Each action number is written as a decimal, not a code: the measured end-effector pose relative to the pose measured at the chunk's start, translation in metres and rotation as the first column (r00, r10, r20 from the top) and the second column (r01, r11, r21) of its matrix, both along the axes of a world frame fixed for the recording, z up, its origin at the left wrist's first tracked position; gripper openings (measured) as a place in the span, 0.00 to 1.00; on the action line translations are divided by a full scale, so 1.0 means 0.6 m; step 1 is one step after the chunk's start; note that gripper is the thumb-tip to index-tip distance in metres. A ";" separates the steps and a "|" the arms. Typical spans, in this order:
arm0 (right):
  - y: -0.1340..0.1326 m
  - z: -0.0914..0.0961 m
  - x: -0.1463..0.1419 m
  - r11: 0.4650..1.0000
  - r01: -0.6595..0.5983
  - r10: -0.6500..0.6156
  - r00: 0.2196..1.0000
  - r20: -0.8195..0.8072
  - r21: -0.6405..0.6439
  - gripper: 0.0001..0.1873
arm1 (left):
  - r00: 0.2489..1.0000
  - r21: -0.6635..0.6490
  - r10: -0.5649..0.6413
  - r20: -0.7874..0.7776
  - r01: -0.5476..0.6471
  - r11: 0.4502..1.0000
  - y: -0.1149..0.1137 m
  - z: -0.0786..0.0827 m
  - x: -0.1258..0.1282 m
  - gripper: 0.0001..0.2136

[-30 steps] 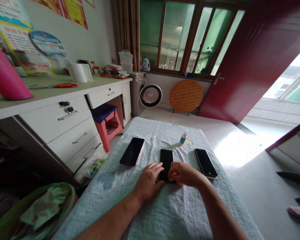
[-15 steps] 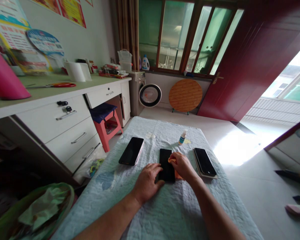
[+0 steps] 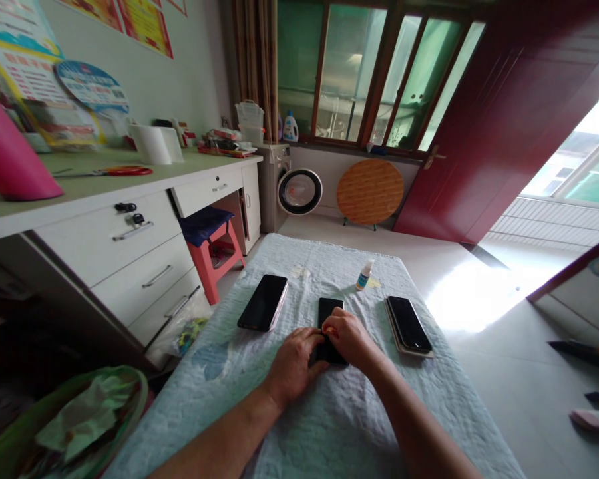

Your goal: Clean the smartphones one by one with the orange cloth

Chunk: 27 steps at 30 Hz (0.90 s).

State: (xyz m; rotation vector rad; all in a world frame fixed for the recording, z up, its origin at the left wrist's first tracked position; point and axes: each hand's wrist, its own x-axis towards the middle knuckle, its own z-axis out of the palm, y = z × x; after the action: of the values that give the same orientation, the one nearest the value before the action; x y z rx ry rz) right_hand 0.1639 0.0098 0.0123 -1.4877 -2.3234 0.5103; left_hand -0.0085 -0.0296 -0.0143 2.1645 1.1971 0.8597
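A black smartphone lies flat on the pale blue quilted cloth, partly covered by both hands. My left hand grips its left edge, thumb at the near end and fingers along the side. Pinched in my right hand is an orange cloth, pressed onto the phone's screen; most of the cloth is hidden by the fingers. To the left lies a second phone, and to the right a third phone rests on a light case or box. Beyond them stands a small spray bottle.
A white desk runs along the left, with a pink bottle, scissors and a paper roll on it. Beneath it is a red stool. A bin stands at lower left, a washing machine behind.
My right hand has moved left across the phone with the orange cloth, from its right edge to the middle of the screen. My left hand stays on the phone.
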 end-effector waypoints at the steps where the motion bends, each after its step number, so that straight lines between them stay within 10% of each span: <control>1: -0.001 0.004 0.004 1.000 -0.019 0.019 1.000 0.001 -0.023 0.13 | 1.000 0.002 -0.003 -0.002 0.003 1.000 0.001 -0.001 0.000 0.16; 8: 0.003 0.015 0.045 0.986 -0.031 0.033 0.999 0.011 -0.164 0.13 | 1.000 0.028 0.021 -0.012 -0.020 0.999 0.003 -0.011 0.001 0.17; 27: 0.009 -0.006 0.043 0.999 0.015 -0.017 0.999 -0.035 -0.042 0.11 | 0.999 0.022 0.031 -0.023 -0.031 0.999 0.002 -0.006 0.001 0.18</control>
State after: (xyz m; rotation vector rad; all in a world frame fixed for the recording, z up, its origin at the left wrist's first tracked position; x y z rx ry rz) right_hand 0.1894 0.0150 0.0088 -1.5026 -2.2854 0.5788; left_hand -0.0076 -0.0284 -0.0178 2.1840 1.2413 0.8669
